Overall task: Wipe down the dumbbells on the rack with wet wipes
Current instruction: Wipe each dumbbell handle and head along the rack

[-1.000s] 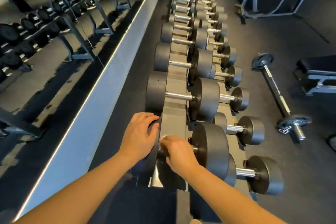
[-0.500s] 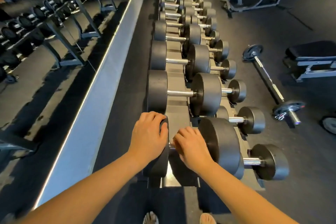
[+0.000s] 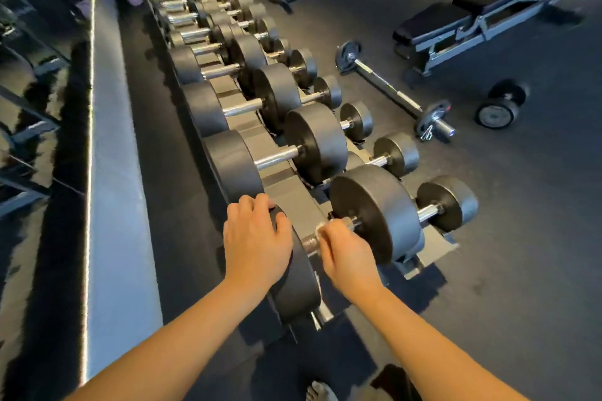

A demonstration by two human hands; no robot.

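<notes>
The nearest big dumbbell (image 3: pixel 378 212) lies on the top tier of the long rack (image 3: pixel 286 195). My left hand (image 3: pixel 255 239) rests on its left black head, fingers curved over the rim. My right hand (image 3: pixel 345 252) grips the metal handle with a white wet wipe (image 3: pixel 321 231) wrapped under the fingers; only a corner of the wipe shows. More dumbbells (image 3: pixel 277 156) run away along the rack in two tiers, larger ones on top, smaller ones (image 3: pixel 446 203) on the lower right tier.
A mirror wall (image 3: pixel 42 107) with a grey ledge runs along the left. On the dark floor to the right lie a short barbell (image 3: pixel 391 89), a loose dumbbell (image 3: pixel 501 104) and a bench (image 3: pixel 488 13). My feet (image 3: pixel 317 392) show at the bottom.
The view has swung right and tilted, bringing the bench and the loose dumbbell into sight. My right hand has slid along the handle toward the right head, and the wipe's corner now shows.
</notes>
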